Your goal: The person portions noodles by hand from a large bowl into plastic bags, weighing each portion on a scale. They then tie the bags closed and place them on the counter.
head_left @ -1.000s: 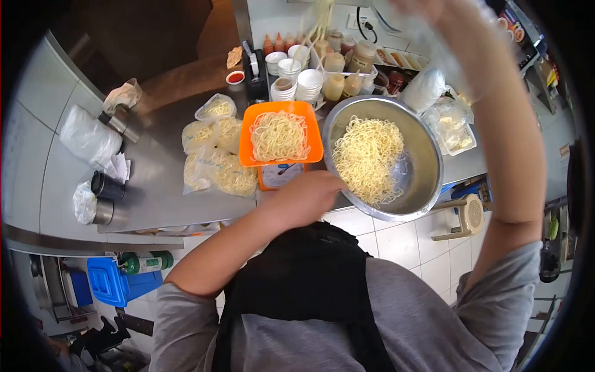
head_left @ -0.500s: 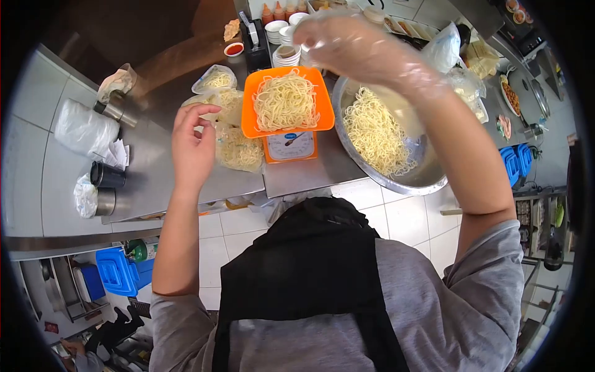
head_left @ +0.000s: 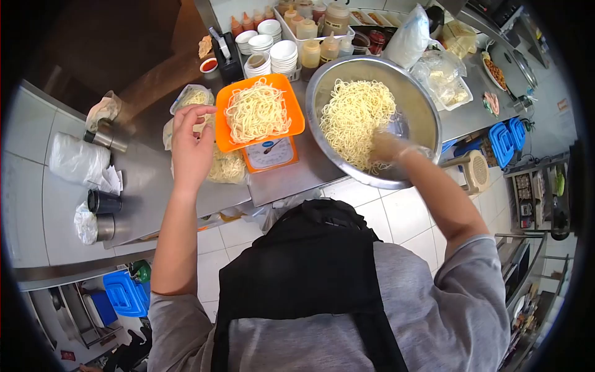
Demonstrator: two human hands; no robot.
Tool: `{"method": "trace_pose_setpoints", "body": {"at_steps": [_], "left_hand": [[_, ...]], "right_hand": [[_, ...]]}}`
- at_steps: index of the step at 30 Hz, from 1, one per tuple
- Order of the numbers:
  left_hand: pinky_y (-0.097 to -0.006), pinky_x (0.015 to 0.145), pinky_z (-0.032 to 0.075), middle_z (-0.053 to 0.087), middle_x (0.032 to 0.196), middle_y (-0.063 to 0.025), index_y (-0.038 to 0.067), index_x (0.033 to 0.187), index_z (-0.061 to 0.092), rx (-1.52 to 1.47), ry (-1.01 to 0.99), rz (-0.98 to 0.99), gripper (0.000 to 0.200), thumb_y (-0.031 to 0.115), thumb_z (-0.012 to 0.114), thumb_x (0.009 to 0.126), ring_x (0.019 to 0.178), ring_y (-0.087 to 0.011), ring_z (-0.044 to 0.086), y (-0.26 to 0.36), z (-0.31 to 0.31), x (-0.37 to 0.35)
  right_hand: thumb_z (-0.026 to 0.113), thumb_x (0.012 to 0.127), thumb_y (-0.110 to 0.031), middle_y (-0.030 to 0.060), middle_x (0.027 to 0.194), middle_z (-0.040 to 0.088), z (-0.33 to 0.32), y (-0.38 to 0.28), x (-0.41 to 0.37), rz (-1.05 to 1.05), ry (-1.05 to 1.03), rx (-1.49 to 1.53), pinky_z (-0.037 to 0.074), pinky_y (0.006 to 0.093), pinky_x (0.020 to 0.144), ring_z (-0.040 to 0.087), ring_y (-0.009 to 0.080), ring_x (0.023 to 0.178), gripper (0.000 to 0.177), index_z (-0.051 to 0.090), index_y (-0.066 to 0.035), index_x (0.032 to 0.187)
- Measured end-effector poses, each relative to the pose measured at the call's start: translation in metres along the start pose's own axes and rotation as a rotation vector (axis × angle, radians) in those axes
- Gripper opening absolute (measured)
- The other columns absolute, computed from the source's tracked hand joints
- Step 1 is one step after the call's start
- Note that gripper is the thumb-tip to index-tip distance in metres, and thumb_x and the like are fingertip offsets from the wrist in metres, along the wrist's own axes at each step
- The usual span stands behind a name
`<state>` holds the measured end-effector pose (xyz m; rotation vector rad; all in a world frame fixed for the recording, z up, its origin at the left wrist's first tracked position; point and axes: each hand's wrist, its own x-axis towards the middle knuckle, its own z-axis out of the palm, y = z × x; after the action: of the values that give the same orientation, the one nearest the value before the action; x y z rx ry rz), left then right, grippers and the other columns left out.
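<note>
An orange tray (head_left: pixel 297 118) heaped with noodles (head_left: pixel 257 113) rests on an orange kitchen scale (head_left: pixel 273 155) with a round dial. My left hand (head_left: pixel 193 139) is beside the tray's left edge, fingers bent but apart, with nothing in it. To the right is a wide metal bowl (head_left: pixel 427 105) holding a large pile of noodles (head_left: pixel 356 115). My right hand (head_left: pixel 393 149), in a clear plastic glove, reaches into the bowl at the pile's lower right side. Motion smears its fingers. Plastic bags of noodles (head_left: pixel 226 168) lie left of the scale.
Stacked white bowls (head_left: pixel 284 57) and sauce bottles (head_left: pixel 310 53) stand behind the tray. A small dish of red sauce (head_left: pixel 209 65) sits near a black device (head_left: pixel 228 59). Farther right are a white bag (head_left: pixel 409 37) and a tray with plastic bags (head_left: pixel 443 80). Metal cups (head_left: pixel 111 137) line the left side.
My right hand has come down from above the tray and bowls into the metal bowl. The view has shifted, showing more of the counter's back. My left hand stays by the tray.
</note>
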<state>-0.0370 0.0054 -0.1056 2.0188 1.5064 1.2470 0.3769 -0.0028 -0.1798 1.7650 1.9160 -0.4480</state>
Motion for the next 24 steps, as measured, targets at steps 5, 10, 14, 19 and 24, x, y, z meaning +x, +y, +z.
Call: {"method": "trace_pose_setpoints", "body": {"at_steps": [5,10,14,19,24], "left_hand": [[-0.0314,0.084,0.047,0.055,0.115,-0.0052,0.01,0.106,0.066,0.018,0.015,0.037,0.027,-0.003,0.058,0.083,0.102,-0.0204,0.055,0.02,0.011,0.007],[-0.0349,0.094,0.046,0.055,0.121,-0.0082,0.01,0.108,0.067,-0.011,-0.056,0.306,0.027,0.0,0.062,0.083,0.112,-0.0236,0.056,0.066,0.048,0.027],[-0.0424,0.106,0.038,0.054,0.126,-0.0121,0.007,0.123,0.06,-0.112,-0.149,0.442,0.041,0.024,0.07,0.087,0.123,-0.03,0.049,0.129,0.121,0.043],[-0.0453,0.097,0.042,0.059,0.12,-0.0169,0.005,0.115,0.06,-0.105,-0.478,0.365,0.035,0.034,0.059,0.095,0.117,-0.034,0.054,0.169,0.198,0.064],[-0.049,0.09,0.042,0.065,0.111,-0.0135,0.007,0.108,0.062,-0.115,-0.462,0.317,0.023,0.025,0.05,0.098,0.107,-0.0321,0.06,0.161,0.206,0.058]], "right_hand": [[0.068,0.086,-0.029,0.023,0.111,0.066,-0.044,0.026,-0.029,-0.21,0.353,0.262,0.052,0.0378,0.085,0.066,0.0318,0.1,0.042,0.062,-0.004,0.119],[0.068,0.08,-0.004,0.0038,0.1,0.069,-0.155,0.022,-0.121,-0.179,0.43,0.85,0.052,0.0261,0.071,0.064,0.0124,0.082,0.042,0.06,-0.007,0.122],[0.065,0.085,-0.008,-0.0026,0.09,0.064,-0.202,0.036,-0.132,-0.193,0.53,1.0,0.046,0.02,0.06,0.055,0.004,0.071,0.032,0.06,-0.01,0.116],[0.057,0.09,-0.004,-0.0026,0.091,0.062,-0.241,0.048,-0.138,-0.316,0.658,1.377,0.054,0.0239,0.07,0.062,0.0068,0.079,0.019,0.06,-0.011,0.108],[0.058,0.093,-0.007,0.0045,0.098,0.065,-0.282,0.056,-0.153,-0.492,0.938,1.695,0.056,0.0259,0.077,0.065,0.0136,0.085,0.019,0.06,-0.005,0.112]]}}
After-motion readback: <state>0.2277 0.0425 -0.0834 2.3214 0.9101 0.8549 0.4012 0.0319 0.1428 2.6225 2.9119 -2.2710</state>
